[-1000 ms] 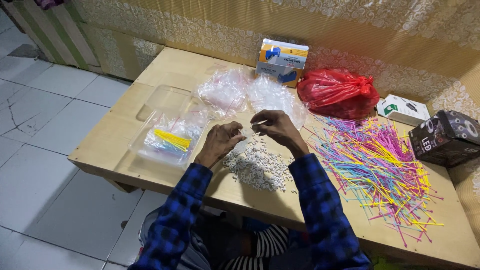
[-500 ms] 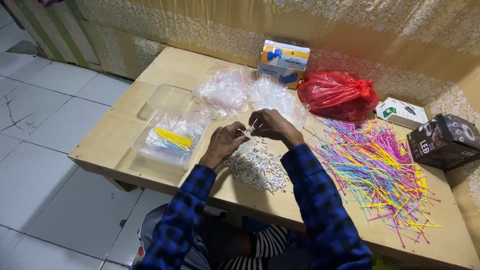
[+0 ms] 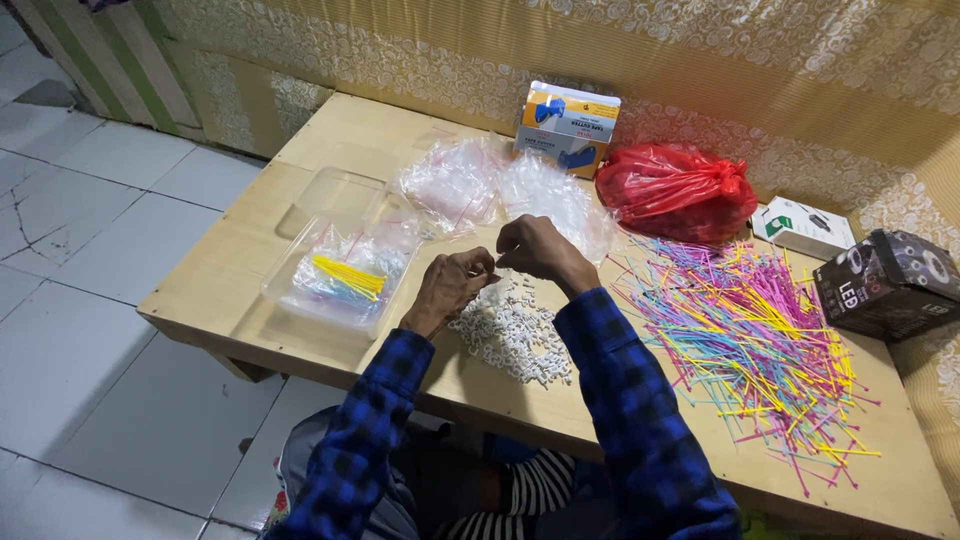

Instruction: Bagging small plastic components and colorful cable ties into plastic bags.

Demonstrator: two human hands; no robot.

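A pale wooden counter (image 3: 330, 140) is seen from above. On its right side a wide scatter of thin plastic sticks (image 3: 760, 330) is spread — pink, yellow and blue. A tied red plastic bag (image 3: 675, 190) lies behind them, and clear bags (image 3: 500, 185) are heaped near the middle. A heap of small white plastic pieces (image 3: 515, 335) lies just below the hands. The left hand (image 3: 450, 285) and right hand (image 3: 540, 250) are brought together, fingers pinched — what is gripped is too small to tell.
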